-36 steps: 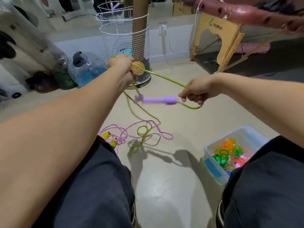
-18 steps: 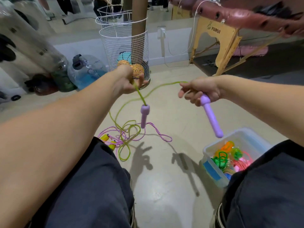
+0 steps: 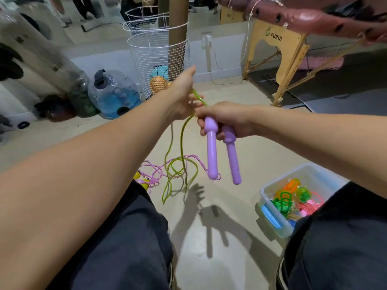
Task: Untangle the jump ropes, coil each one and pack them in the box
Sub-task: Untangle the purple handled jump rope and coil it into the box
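Both hands are raised over the knees, close together. The right hand (image 3: 225, 119) is closed round the tops of the two purple handles (image 3: 222, 151), which hang side by side pointing down. The left hand (image 3: 183, 95) sits just beside it with its fingers on the green rope (image 3: 181, 147) where it leaves the handles; whether they pinch the cord or only guide it I cannot tell.

Lower right, near the right knee, stands the clear plastic box (image 3: 272, 206), already holding several bright coiled ropes in green, orange and pink, so part of the packing looks done.

Further out on the floor, the green rope's slack trails down in loose loops and lies across a pink rope (image 3: 155, 170), whose yellow handles (image 3: 142, 180) show beside the left knee. Judging from this, the green rope has both ends gathered but is not yet coiled, and may still cross the pink one. The pink rope looks untouched: it remains to be freed, coiled and boxed.
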